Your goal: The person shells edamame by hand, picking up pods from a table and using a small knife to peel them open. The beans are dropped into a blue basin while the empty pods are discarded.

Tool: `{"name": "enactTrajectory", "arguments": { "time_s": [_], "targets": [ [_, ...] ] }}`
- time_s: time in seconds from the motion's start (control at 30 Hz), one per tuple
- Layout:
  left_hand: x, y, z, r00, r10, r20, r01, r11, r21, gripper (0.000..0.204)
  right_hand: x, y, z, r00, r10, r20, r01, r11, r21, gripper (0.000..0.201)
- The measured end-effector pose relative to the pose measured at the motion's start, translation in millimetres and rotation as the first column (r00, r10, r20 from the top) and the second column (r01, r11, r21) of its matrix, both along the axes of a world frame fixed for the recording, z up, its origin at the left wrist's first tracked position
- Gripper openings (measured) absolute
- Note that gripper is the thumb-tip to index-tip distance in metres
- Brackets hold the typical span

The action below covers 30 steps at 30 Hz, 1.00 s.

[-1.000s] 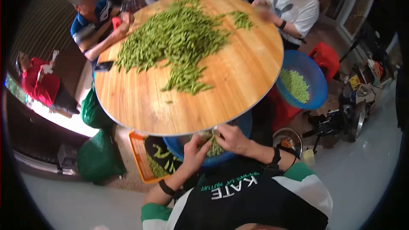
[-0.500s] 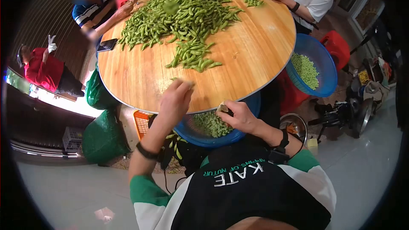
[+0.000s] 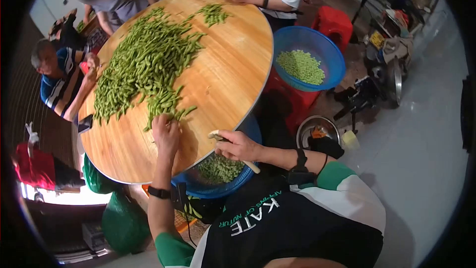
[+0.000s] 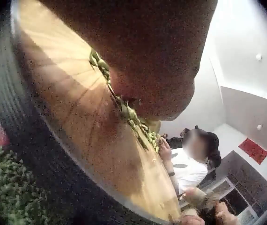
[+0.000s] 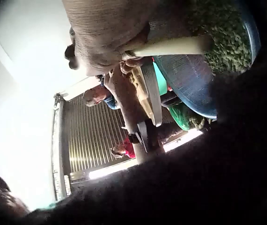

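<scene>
Clearly, what matters here is how near the left hand (image 3: 166, 134) lies to the pods (image 3: 166, 100). From the left, the big heap (image 3: 148, 57) spreads over the counter (image 3: 230, 64), and a smaller spill of pods trails from it toward the person. The left hand reaches that spill's near edge, fingers pointing away from the body. Its fingertips sink among the pods, so I cannot tell whether its grip has one yet. The pods lie at mixed angles; a loose few at the spill's right slant outward.

Next, below the counter's rim, sits a blue bowl (image 3: 193, 186) of shelled beans (image 3: 215, 169). The right hand (image 3: 238, 146) hangs above it, well apart from the pods, its grip curled round a pale stick (image 3: 252, 167) that slants down toward the body.

The left wrist view shows the counter almost edge-on, pods in a low line right under the hand. The right wrist view shows more of the stick, jutting out from the fist toward the beans; the head view shows only its end.
</scene>
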State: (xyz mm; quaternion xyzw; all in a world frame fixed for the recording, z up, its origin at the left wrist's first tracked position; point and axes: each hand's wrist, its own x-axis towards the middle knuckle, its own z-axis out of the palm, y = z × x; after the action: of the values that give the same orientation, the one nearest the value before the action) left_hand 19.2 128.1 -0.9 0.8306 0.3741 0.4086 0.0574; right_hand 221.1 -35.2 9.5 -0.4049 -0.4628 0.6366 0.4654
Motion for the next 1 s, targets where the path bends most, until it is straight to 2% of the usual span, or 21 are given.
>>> {"name": "enactTrajectory", "arguments": {
  "time_s": [0.03, 0.07, 0.1, 0.13, 0.2, 0.23, 0.27, 0.3, 0.43, 0.57, 0.67, 0.73, 0.77, 0.83, 0.87, 0.93, 0.97, 1.0],
  "targets": [
    [-2, -8, 4, 0.973, -0.01, 0.231, 0.079, 0.953, -0.292, 0.007, 1, 0, 1, 1.0, -0.011, -0.008, 0.011, 1.0, -0.002, 0.038],
    [-5, -17, 7, 0.897, 0.066, 0.438, 0.204, 0.817, -0.54, 0.007, 2, 1, 2, 0.994, -0.044, -0.098, 0.039, 0.998, -0.054, 0.039],
    [5, -45, 39, 0.856, 0.13, 0.5, 0.287, 0.684, -0.671, 0.01, 0, 3, 3, 0.979, -0.072, -0.188, 0.051, 0.992, -0.115, 0.039],
    [11, -64, 57, 0.811, 0.243, 0.532, 0.354, 0.519, -0.778, 0.009, -3, 2, 5, 0.977, -0.052, -0.205, 0.024, 0.99, -0.139, 0.039],
    [13, -86, 63, 0.768, 0.206, 0.606, 0.518, 0.356, -0.778, 0.01, -4, 2, 14, 0.97, -0.042, -0.24, 0.014, 0.993, -0.117, 0.041],
    [16, -93, 53, 0.745, 0.208, 0.634, 0.552, 0.34, -0.761, 0.011, -5, 3, 16, 0.972, -0.018, -0.233, -0.001, 0.996, -0.084, 0.043],
    [18, -102, 53, 0.682, 0.232, 0.694, 0.641, 0.268, -0.719, 0.012, -7, 3, 18, 0.973, 0.001, -0.23, -0.012, 0.999, -0.05, 0.044],
    [17, -107, 52, 0.698, 0.242, 0.674, 0.637, 0.222, -0.738, 0.01, -6, 1, 25, 0.977, 0.039, -0.21, -0.049, 0.998, -0.042, 0.046],
    [13, -114, 40, 0.636, 0.258, 0.727, 0.702, 0.197, -0.684, 0.011, -4, -2, 19, 0.96, 0.157, -0.232, -0.165, 0.986, -0.013, 0.045],
    [9, -118, 36, 0.628, 0.297, 0.719, 0.684, 0.231, -0.692, 0.011, -7, -9, 20, 0.932, 0.185, -0.311, -0.199, 0.98, -0.013, 0.044],
    [7, -116, 33, 0.612, 0.264, 0.746, 0.693, 0.275, -0.666, 0.011, -8, -10, 22, 0.902, 0.193, -0.387, -0.218, 0.976, -0.02, 0.044],
    [8, -121, 37, 0.605, 0.267, 0.75, 0.68, 0.318, -0.661, 0.01, -11, -11, 20, 0.96, 0.167, -0.225, -0.172, 0.985, -0.002, 0.045],
    [7, -124, 37, 0.605, 0.27, 0.749, 0.678, 0.318, -0.662, 0.01, -12, -13, 21, 0.959, 0.169, -0.227, -0.175, 0.985, -0.004, 0.045],
    [7, -124, 36, 0.659, 0.226, 0.717, 0.618, 0.381, -0.688, 0.009, -14, -10, 27, 0.961, 0.141, -0.238, -0.157, 0.987, -0.047, 0.044],
    [8, -124, 36, 0.656, 0.231, 0.719, 0.616, 0.387, -0.686, 0.009, -16, -9, 25, 0.96, 0.15, -0.236, -0.165, 0.985, -0.046, 0.044],
    [12, -129, 34, 0.616, 0.178, 0.767, 0.63, 0.473, -0.616, 0.01, -22, -10, 18, 0.982, 0.056, -0.181, -0.062, 0.998, -0.029, 0.043],
    [12, -129, 30, 0.614, 0.182, 0.768, 0.627, 0.478, -0.615, 0.01, -25, -11, 16, 0.982, 0.063, -0.179, -0.07, 0.997, -0.028, 0.043],
    [12, -127, 24, 0.591, 0.206, 0.78, 0.647, 0.456, -0.611, 0.011, -28, -11, 15, 0.996, 0.024, -0.082, -0.021, 0.999, 0.032, 0.042]
  ]
}}
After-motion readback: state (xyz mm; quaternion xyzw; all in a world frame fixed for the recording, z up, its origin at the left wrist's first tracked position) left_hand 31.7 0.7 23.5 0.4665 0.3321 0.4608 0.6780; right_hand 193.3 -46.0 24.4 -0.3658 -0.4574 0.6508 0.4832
